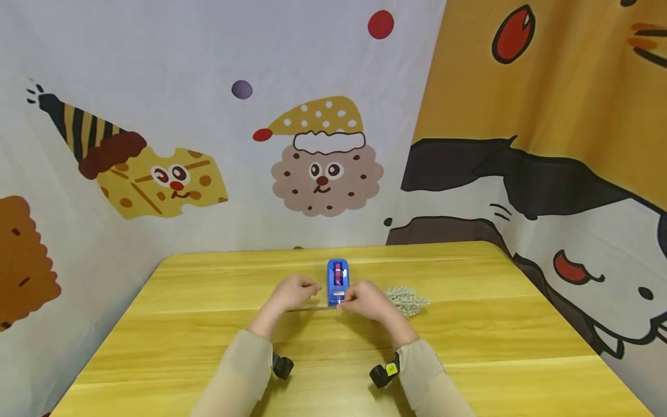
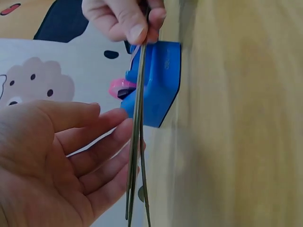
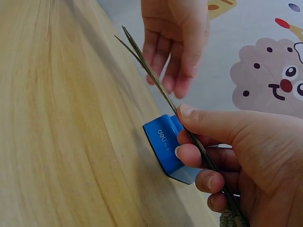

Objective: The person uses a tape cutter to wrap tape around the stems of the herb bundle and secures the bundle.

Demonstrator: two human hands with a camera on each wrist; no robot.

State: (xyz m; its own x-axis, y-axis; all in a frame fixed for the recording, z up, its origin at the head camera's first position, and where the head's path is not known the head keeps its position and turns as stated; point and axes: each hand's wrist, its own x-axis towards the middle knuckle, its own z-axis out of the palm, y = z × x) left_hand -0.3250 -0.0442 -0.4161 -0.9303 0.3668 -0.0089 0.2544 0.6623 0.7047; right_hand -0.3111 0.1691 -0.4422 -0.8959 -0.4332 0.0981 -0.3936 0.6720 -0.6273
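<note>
A bunch of thin dark-green stems [image 3: 161, 89] with pale green, flower-like tufts [image 1: 409, 301] lies across my right hand [image 1: 367, 301], which pinches it between thumb and fingers. The bare stem ends point left and fan slightly apart. My left hand [image 1: 293, 293] hovers beside those ends, its fingers loosely bent and gripping nothing; in the left wrist view the stems [image 2: 136, 137] pass in front of its fingertips. Just beyond the stems stands a blue tape dispenser [image 1: 332, 284] with a pink tape roll [image 1: 337, 273]. Whether a fingertip touches the stems, I cannot tell.
The wooden table [image 1: 208, 336] runs up to a cartoon-printed cloth [image 1: 193, 35] at the back and sides. A small dark camera is strapped to each wrist, below the beige sleeves [image 1: 234, 370].
</note>
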